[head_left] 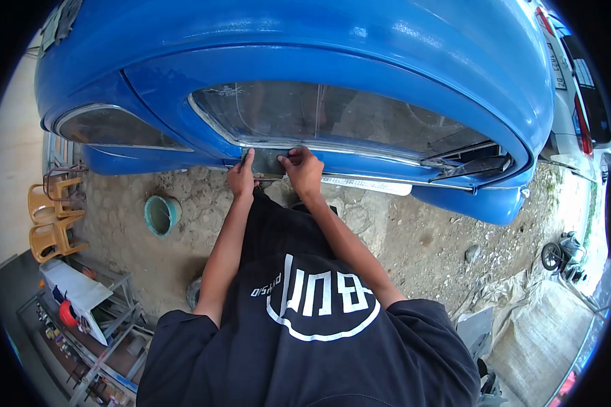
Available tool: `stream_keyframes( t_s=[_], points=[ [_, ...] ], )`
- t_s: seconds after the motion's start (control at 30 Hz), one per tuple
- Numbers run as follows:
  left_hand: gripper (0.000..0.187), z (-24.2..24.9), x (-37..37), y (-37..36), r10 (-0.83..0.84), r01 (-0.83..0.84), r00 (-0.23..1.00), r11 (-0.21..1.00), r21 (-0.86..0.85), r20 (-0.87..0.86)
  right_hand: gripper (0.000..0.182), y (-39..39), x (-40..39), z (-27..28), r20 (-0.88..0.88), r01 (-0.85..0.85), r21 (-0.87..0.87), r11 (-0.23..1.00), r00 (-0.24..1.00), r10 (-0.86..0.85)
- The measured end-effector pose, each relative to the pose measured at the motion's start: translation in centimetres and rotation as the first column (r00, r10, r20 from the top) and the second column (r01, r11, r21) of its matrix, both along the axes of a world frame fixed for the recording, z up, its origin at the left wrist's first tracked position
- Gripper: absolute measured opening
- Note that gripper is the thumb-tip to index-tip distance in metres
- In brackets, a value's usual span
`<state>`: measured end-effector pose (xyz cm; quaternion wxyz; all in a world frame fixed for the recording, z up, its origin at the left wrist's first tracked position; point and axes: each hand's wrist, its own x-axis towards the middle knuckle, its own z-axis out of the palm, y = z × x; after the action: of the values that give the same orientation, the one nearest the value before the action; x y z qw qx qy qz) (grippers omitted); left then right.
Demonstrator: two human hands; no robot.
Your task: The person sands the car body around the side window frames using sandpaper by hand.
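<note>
A blue car [305,57] spans the top of the head view, its side window [360,115] framed by a pale metal strip. Just below that strip, a small dark flat sheet [268,163] is held between both hands. My left hand [242,176] grips the sheet's left edge, with the thumb or a finger pointing up along it. My right hand [304,169] pinches its right upper edge with bent fingers. Both hands are against or close to the car door. The far side of the sheet is hidden.
A teal bucket [161,216] stands on the dirt ground at left, near yellow chairs [51,214]. Metal racks [95,366] fill the lower left. On the right are a motorcycle [565,256], a tarp [536,332] and another vehicle [567,88].
</note>
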<state>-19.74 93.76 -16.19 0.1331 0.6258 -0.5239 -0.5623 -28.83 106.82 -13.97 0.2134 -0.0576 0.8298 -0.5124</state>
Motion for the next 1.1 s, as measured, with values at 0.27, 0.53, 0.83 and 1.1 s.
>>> stream_keyframes(
  t_s=[0.27, 0.53, 0.83, 1.1],
  points=[
    [0.055, -1.2, -1.2, 2.0, -0.217, 0.216, 0.975, 0.976, 0.023, 0.052, 0.034, 2.8, -0.9, -0.6, 0.031, 0.103, 0.035, 0.994, 0.994, -0.104],
    [0.065, -2.0, 1.2, -1.4, -0.18, 0.199, 0.979, 0.942, -0.272, 0.095, 0.038, -0.7, 1.1, -0.7, 0.007, -0.022, -0.012, 1.0, 1.0, 0.022],
    [0.056, -3.6, -0.1, 0.4, -0.246, 0.252, 0.967, 0.954, -0.162, 0.059, 0.032, 1.4, -0.1, -0.9, 0.063, 0.087, 0.089, 0.992, 0.994, -0.093],
    [0.066, -3.9, 1.2, -1.7, -0.231, 0.241, 0.97, 0.953, -0.186, 0.072, 0.03, 3.7, -0.9, -0.5, 0.012, 0.223, 0.103, 0.969, 0.974, -0.225]
  ],
)
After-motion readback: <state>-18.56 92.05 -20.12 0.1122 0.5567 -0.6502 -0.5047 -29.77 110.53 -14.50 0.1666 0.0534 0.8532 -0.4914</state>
